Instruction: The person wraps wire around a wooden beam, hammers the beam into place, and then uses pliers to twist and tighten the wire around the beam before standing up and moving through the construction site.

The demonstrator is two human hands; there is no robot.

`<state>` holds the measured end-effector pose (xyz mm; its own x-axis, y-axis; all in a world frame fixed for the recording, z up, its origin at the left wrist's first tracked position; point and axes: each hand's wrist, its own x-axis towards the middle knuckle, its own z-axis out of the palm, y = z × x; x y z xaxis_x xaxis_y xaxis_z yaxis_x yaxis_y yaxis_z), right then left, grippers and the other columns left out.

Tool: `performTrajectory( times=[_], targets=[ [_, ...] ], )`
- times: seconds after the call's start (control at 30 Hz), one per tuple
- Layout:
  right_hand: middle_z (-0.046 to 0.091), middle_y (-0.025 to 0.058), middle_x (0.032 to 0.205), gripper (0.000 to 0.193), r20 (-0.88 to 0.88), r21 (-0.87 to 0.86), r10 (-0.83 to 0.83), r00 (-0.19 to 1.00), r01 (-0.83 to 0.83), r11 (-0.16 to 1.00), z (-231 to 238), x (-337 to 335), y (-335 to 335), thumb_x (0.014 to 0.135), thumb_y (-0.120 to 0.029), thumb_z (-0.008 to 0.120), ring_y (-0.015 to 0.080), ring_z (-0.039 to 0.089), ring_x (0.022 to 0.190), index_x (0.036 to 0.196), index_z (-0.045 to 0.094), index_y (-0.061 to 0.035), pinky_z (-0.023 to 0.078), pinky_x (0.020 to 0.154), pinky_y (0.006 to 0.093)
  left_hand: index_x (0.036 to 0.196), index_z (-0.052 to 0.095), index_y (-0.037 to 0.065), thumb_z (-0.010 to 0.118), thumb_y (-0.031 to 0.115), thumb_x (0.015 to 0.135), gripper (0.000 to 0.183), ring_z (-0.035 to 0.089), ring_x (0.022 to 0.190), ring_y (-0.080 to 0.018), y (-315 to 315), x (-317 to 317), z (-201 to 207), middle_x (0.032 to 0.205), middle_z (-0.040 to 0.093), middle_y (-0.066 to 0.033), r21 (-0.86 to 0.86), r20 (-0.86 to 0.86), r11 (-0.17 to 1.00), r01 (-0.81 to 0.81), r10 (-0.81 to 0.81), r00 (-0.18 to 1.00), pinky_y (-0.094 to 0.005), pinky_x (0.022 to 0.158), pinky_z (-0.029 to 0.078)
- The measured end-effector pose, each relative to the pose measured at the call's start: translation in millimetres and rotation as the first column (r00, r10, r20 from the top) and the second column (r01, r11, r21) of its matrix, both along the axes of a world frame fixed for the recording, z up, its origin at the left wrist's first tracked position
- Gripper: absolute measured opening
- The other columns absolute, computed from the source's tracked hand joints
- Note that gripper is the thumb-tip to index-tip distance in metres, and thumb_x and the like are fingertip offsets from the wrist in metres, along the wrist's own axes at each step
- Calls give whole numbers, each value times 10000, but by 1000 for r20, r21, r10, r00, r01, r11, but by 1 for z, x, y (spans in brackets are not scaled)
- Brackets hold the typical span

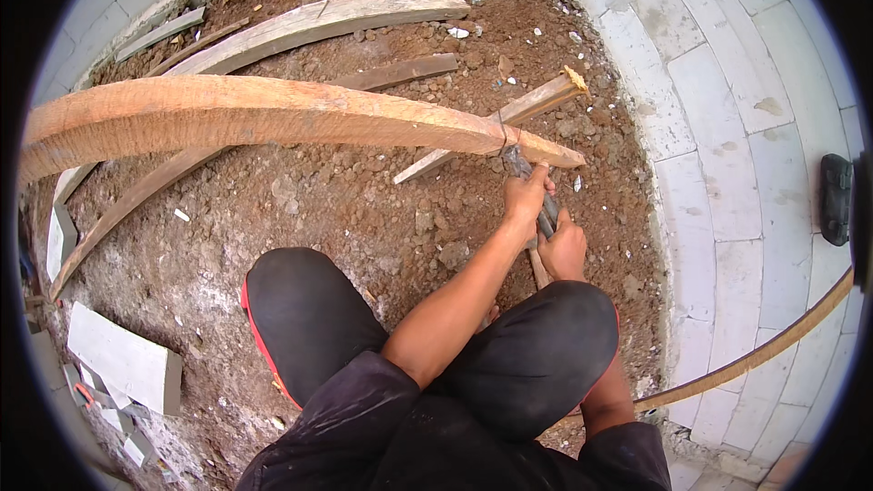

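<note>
A long, rough-sawn orange wooden beam [273, 109] crosses in front of me, its narrow end just beyond my hands. Thin wire seems to loop around it near that end. Against the beam's near side leans a dark grey, bar-like tool [547, 218], its exact kind unclear. My left hand [526, 195] is closed around its upper part, close to the beam. Below it, my right hand [565, 247] is closed on the lower part, just above my right knee. A pale wooden handle or stick [538, 268] shows beneath, partly hidden by the hand and knee.
Under the beam lie a short timber [536, 102] and a wide weathered plank [336, 14] on rough brown soil. Pale block walling [718, 155] curves along the right. A thin wooden strip [764, 355] rests there. Broken pale blocks [123, 355] lie at lower left.
</note>
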<state>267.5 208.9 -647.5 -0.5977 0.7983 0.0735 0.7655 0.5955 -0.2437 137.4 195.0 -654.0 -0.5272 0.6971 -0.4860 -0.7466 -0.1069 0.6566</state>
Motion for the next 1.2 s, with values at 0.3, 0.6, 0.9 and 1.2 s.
performTrajectory(
  times=[0.3, 0.6, 0.9, 1.2],
  targets=[
    [665, 100, 792, 209, -212, -975, -285, 935, -182, 129, 11, 20, 18, 909, -199, 693, 210, 637, 652, 999, 600, -35, 456, 529, 359, 981, 662, 8, 640, 305, 948, 299, 629, 855, -220, -13, -16, 9, 965, 654, -134, 457, 172, 863, 214, -322, 931, -399, 837, 525],
    [667, 204, 862, 333, -187, 467, 41, 981, 52, 883, 68, 3, -14, 764, -113, 732, 452, 650, 761, 1040, 578, -8, 520, 686, 503, 718, 557, 52, 666, 202, 916, 271, 522, 508, -148, 41, 35, 25, 575, 521, -21, 77, 360, 976, -202, 161, 919, -312, 512, 484],
    [594, 52, 705, 224, -168, -975, -424, 890, -213, -60, 15, 59, 33, 927, -206, 680, 186, 555, 566, 985, 633, 6, 478, 538, 342, 874, 640, 60, 704, 389, 919, 339, 637, 689, -183, 1, 19, 20, 817, 668, -89, 85, -93, 973, 213, -205, 974, -316, 672, 521],
    [701, 131, 872, 291, -355, -922, -583, 731, -170, 348, 11, 84, 22, 973, -140, 610, 176, 687, 704, 1189, 603, 55, 571, 633, 306, 956, 665, 46, 690, 332, 936, 287, 657, 728, -137, 3, 29, -11, 846, 700, -67, -48, -399, 926, 375, -362, 842, -298, 658, 524]
  ],
)
